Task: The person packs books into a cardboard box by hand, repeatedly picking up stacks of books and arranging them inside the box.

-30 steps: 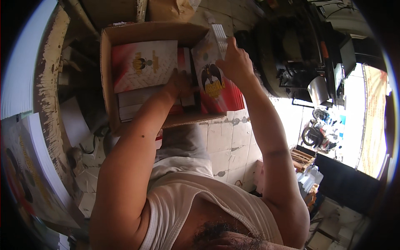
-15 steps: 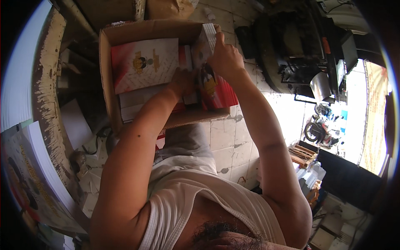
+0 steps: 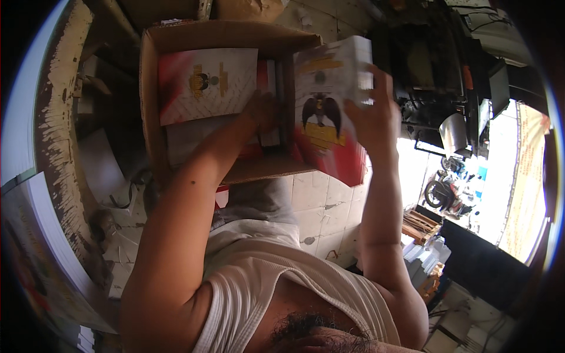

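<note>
A cluttered workroom, bright at three o'clock and dim elsewhere

Pale square floor tiles — stained, with dark grout — lie at centre. Harsh daylight floods in through an opening at three o'clock, where a parked motorcycle shows. A dark machine stands at one o'clock. At nine o'clock runs a peeling, worn wooden edge; at four o'clock a small wooden pallet.

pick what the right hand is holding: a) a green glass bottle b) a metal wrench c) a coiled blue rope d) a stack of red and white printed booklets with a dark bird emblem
d, the right hand grips a stack of red and white printed booklets with a dark bird emblem at the right edge of the open brown cardboard box, while the left hand reaches inside the box.
</note>
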Demonstrator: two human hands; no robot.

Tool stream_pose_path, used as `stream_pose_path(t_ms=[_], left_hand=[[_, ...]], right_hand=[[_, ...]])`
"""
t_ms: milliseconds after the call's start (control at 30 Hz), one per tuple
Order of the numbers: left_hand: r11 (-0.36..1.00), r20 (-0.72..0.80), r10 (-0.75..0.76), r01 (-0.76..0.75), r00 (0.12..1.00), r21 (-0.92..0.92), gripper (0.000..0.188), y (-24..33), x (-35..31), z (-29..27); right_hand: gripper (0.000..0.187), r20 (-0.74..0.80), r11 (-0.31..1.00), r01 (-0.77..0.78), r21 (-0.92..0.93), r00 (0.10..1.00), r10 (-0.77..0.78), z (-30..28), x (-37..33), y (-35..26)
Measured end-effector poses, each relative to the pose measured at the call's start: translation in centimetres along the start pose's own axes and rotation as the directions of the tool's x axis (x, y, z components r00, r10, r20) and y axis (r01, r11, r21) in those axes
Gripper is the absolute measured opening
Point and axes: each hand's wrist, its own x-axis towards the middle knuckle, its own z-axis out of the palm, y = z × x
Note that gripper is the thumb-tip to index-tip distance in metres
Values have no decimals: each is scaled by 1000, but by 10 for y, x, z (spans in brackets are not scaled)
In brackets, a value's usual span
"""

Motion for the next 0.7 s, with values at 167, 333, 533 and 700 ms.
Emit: stream_pose_path(t_ms=[167,333,533,700], left_hand=[[990,-34,123,-121,992,72,60,-9,9,1],[962,2,236,-233,972,143,62,-13,25,-8],[918,71,344,-351,936,186,61,-34,26,7],[915,85,368,-377,926,147,63,-34,22,1]], right_hand=[[76,-130,863,-124,490,968,213,-54,-34,24],[80,-255,809,-132,573,909,329,-88,-74,46],[83,-326,743,-39,668,882,340,-99,-112,84],[82,-306,701,-97,707,851,426,-107,-140,117]])
